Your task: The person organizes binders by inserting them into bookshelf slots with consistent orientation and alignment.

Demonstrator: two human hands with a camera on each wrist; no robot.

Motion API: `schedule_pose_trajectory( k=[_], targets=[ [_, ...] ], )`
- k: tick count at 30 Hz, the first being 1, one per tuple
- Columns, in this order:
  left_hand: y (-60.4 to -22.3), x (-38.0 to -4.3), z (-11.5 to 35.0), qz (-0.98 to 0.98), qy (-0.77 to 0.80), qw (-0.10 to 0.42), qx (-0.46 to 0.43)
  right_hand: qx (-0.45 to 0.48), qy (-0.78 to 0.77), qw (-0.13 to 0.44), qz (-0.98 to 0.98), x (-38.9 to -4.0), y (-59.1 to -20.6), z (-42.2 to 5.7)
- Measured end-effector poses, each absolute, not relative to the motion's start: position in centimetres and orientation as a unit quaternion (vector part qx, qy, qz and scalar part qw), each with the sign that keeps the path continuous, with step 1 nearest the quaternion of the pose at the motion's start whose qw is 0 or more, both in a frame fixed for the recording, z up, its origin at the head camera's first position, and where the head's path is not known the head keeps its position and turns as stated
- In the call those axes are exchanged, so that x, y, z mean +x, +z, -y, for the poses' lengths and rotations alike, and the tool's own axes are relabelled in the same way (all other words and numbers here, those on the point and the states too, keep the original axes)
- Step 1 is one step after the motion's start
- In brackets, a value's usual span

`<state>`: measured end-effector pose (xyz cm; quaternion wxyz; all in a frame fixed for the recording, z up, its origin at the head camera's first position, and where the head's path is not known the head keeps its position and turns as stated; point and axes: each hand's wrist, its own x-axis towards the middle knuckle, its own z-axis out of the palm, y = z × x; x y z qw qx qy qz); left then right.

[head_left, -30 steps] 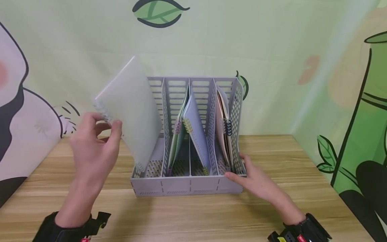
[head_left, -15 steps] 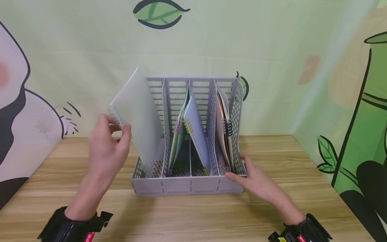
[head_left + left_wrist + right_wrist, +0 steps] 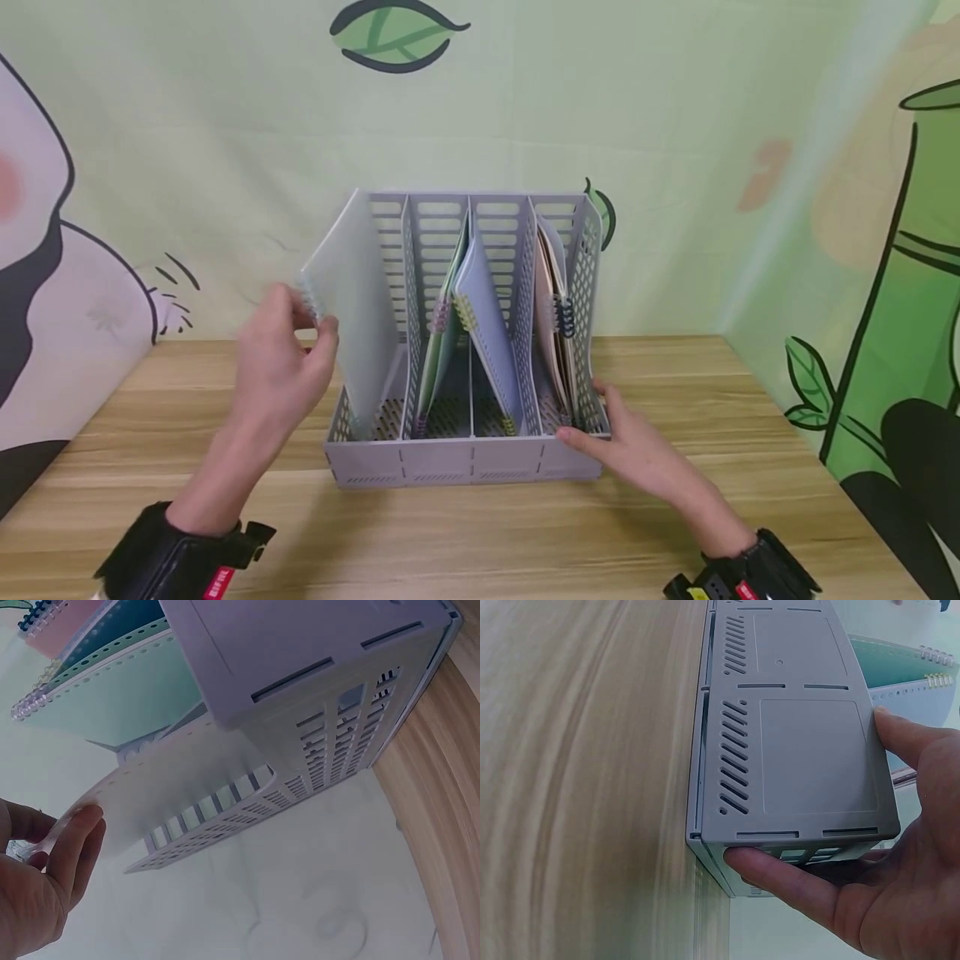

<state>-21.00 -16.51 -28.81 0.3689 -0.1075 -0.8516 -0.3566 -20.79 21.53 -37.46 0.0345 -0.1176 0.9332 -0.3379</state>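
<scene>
My left hand (image 3: 283, 358) pinches a translucent white spiral notebook (image 3: 358, 312) by its coil-bound edge, fingers and thumb on either side of it. The notebook stands tilted in the leftmost compartment of a pale purple file rack (image 3: 472, 462), its lower end behind the front wall. In the left wrist view, the notebook's pages or cover (image 3: 142, 791) slant in beside the rack's perforated side. My right hand (image 3: 633, 442) grips the rack's front right corner. Thumb on the front rim and fingers along the outer side show in the right wrist view, around the corner (image 3: 817, 765).
A green notebook (image 3: 438, 350) leans in the second compartment and a blue one (image 3: 487, 325) in the third. Several notebooks with pinkish and pale covers (image 3: 551, 321) fill the rightmost. The rack stands on a wooden table (image 3: 480, 542) before a printed cloth backdrop (image 3: 675, 125).
My left hand has moved right, bringing the white notebook down and farther into the leftmost compartment. The right hand has stayed on the rack's corner.
</scene>
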Motion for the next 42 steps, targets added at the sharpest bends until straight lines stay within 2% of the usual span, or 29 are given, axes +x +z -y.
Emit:
schedule_pose_trajectory(
  k=[25,31,42],
  targets=[
    [-29.9,-21.6,15.4,0.876,-0.324,0.33,-0.137,-0.121,-0.339,0.034,-0.932,-20.8,-37.4,-21.6],
    [-30.2,-21.7,15.1,0.875,-0.309,0.339,-0.154,-0.12,-0.338,0.034,-0.933,-20.8,-37.4,-21.6],
    [-30.6,-21.7,14.7,0.88,-0.304,0.327,-0.161,-0.121,-0.344,0.034,-0.931,-20.9,-37.5,-21.5]
  ],
)
